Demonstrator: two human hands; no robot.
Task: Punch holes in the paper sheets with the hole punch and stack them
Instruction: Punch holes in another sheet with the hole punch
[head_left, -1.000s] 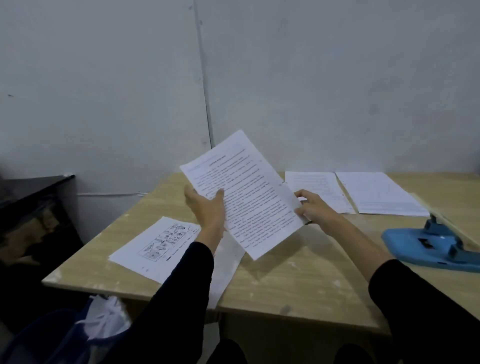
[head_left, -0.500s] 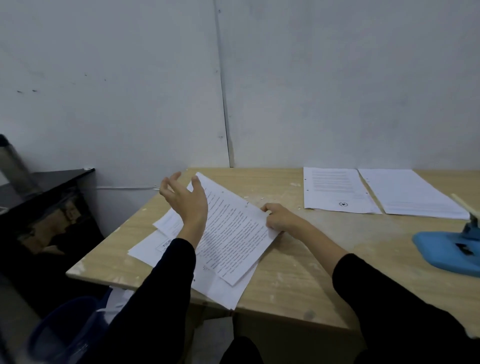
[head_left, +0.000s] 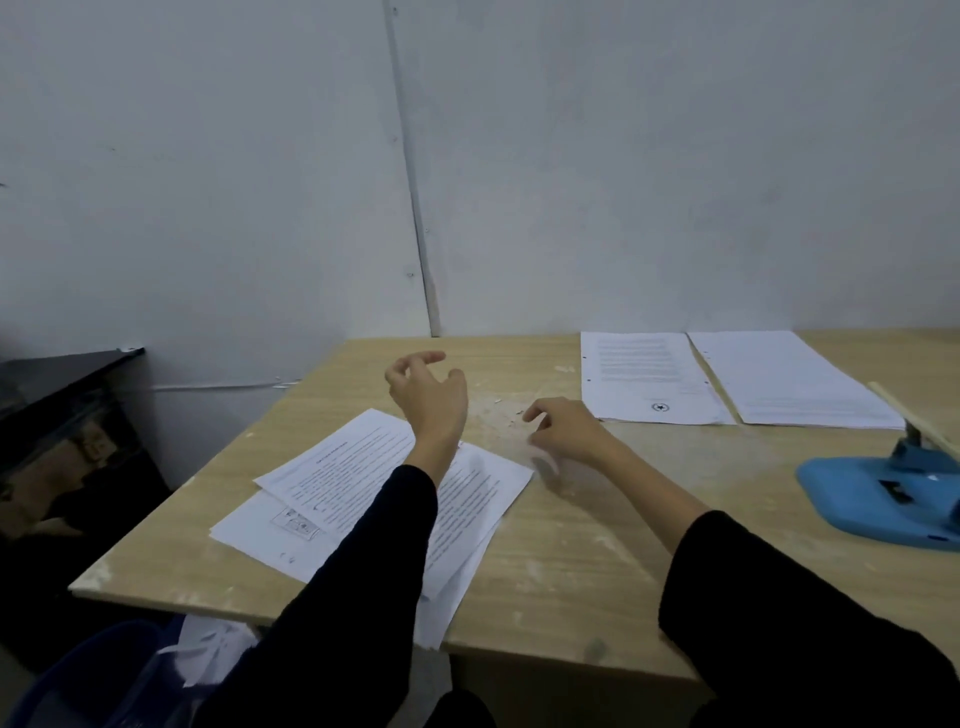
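A loose stack of printed sheets (head_left: 343, 483) lies askew at the near left of the wooden table (head_left: 597, 545), its lower corner hanging over the front edge. My left hand (head_left: 428, 400) hovers above the stack's far end, fingers apart and curled, holding nothing. My right hand (head_left: 569, 428) floats just right of the stack, fingers loosely spread, empty. Two more sheets lie flat at the back: one with text and a round emblem (head_left: 644, 376), the other (head_left: 779, 376) beside it. The blue hole punch (head_left: 883, 499) stands at the right edge, its handle raised.
A grey wall rises behind the table. A dark shelf unit (head_left: 62, 415) stands to the left. A blue bin (head_left: 104, 670) holding white paper sits below the table's near left corner. Small paper bits (head_left: 498, 405) dot the tabletop between my hands.
The printed sheet that both hands held up has been laid on the left stack and let go. Both hands have lifted off it and moved toward the table's middle.
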